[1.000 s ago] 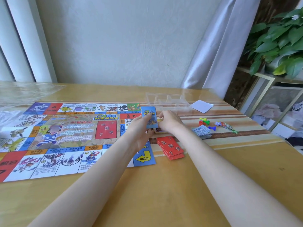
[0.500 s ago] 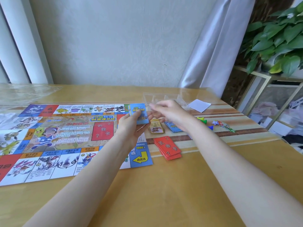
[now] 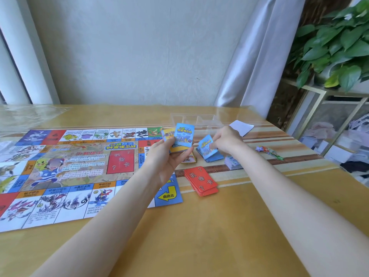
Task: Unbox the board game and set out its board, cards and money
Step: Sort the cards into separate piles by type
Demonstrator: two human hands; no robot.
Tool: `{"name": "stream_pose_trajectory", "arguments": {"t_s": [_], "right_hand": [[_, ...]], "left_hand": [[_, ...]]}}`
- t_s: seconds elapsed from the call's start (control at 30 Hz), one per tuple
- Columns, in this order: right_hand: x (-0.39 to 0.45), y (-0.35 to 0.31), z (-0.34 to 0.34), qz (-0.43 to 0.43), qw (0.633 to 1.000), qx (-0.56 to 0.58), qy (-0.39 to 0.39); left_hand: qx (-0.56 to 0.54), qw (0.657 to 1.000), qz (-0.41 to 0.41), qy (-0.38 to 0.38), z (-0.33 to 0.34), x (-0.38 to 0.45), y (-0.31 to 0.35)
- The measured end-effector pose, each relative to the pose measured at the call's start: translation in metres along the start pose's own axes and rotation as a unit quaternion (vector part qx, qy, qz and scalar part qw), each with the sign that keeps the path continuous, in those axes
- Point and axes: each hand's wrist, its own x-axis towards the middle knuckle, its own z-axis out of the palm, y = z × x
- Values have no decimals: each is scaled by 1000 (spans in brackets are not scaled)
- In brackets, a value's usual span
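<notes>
Near table's (image 3: 219,236) front edge, bare wood gives open room; far right is crowded w/ red card stack (image 3: 201,181), money (image 3: 232,162), clear tray (image 3: 199,118). Board (image 3: 65,172) lies flat, long axis left-right, its right end under left hand (image 3: 165,156), which grips a fanned card deck (image 3: 182,136) upright, blue back facing viewer. Right hand (image 3: 226,141) pinches one blue card (image 3: 207,146), tilted, just over blue pile (image 3: 214,157).

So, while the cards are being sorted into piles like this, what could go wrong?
The left hand grips a loosely fanned pack, so cards may slip out. The blue card pinched by the right hand hangs tilted over the blue pile and might knock it askew. The red pile nearby is already skewed.
</notes>
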Motion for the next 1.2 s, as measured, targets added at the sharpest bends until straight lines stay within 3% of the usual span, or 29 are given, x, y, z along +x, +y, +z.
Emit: {"name": "stream_pose_trajectory", "arguments": {"t_s": [0.2,0.23,0.3,0.37,0.4,0.47,0.57,0.7,0.8,0.9,0.97,1.03,1.1,1.2], "right_hand": [[1,5,13,-23,989,-143,41],[-1,3,12,-40,991,-118,57],[-8,-7,7,-90,994,37,41],[-22,-24,3,-114,967,210,-83],[-26,-30,3,-125,958,231,-117],[-22,-36,6,-130,960,239,-73],[-5,-30,3,-67,957,281,36],[2,-4,1,-11,998,57,10],[-4,3,11,-3,997,-72,-10],[-5,3,13,-44,984,-169,47],[-6,-2,10,-96,989,-82,71],[-15,-19,9,-129,985,110,-30],[-22,-34,12,-142,966,169,-134],[-21,-43,19,-146,957,224,-109]], "left_hand": [[2,1000,2,2,0,-2,0],[2,1000,6,3,0,-2,0],[3,1000,20,6,-1,-1,0],[9,999,33,-3,-1,-1,-1],[12,999,38,-13,-1,-1,-1],[8,999,44,-30,-1,-2,0],[18,998,56,-27,-2,-1,5],[46,998,44,12,-9,4,7],[58,998,13,36,-11,4,5],[73,997,1,39,-12,5,5],[75,996,-3,43,-12,6,5],[72,996,-3,48,-13,7,5],[61,997,5,44,-12,7,5],[38,998,28,30,-10,8,9]]}}
